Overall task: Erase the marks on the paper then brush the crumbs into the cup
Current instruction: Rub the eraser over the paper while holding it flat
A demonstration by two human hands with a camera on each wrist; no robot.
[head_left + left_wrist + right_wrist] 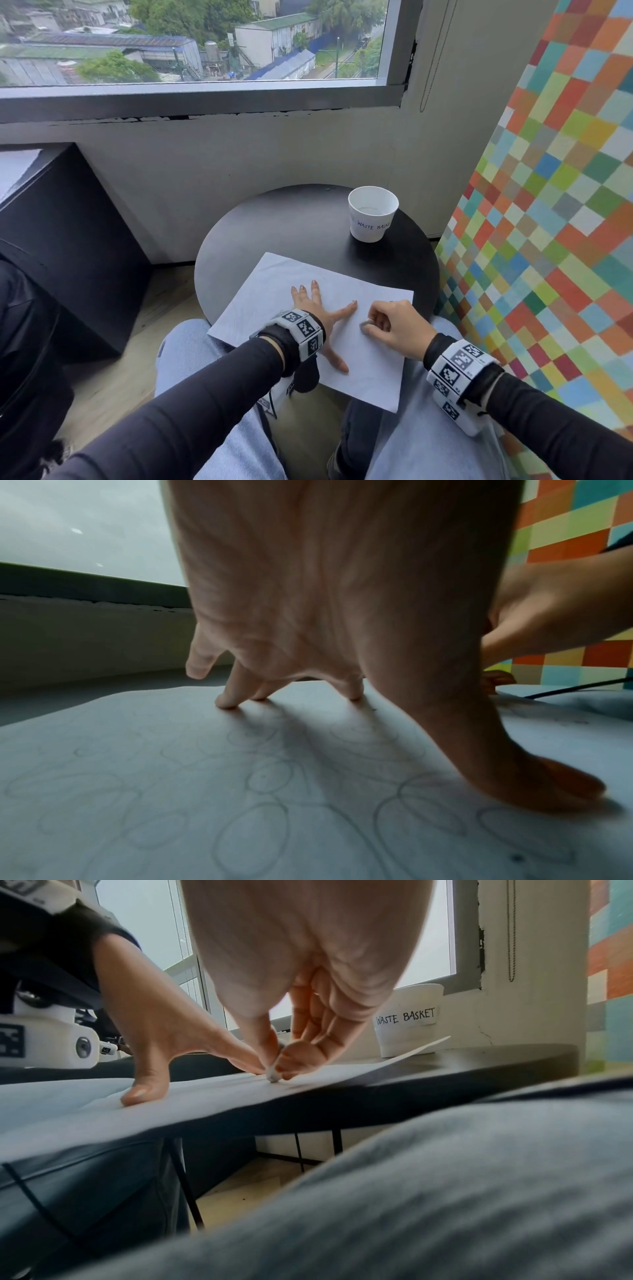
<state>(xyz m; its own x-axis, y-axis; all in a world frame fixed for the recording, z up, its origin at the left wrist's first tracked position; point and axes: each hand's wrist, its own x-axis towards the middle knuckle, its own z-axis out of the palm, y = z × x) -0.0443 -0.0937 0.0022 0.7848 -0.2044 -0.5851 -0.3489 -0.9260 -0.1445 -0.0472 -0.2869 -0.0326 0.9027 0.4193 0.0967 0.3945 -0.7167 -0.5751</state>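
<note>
Left hand [325, 610]: fills the upper centre, fingers spread and straight, fingertips [227, 703] and thumb pressed on the sheet.
Paper: pale white sheet [137, 818] across the lower half, covered with faint grey pencil loops and ovals [260, 831].
Right hand [548, 610]: at 3 o'clock, partly hidden behind the left hand.
Backdrop: grey window light at 10 o'clock; multicoloured chequered wall [575, 534] at 2 o'clock.

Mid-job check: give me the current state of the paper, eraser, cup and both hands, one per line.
paper: flat on the round table, near corner overhanging the edge, faint pencil loops remaining.
eraser: pinched, tip touching the paper.
cup: upright, labelled WASTE BASKET, apart from the paper.
left hand: fingers spread, pressing the paper down.
right hand: fingers curled round the eraser.
</note>
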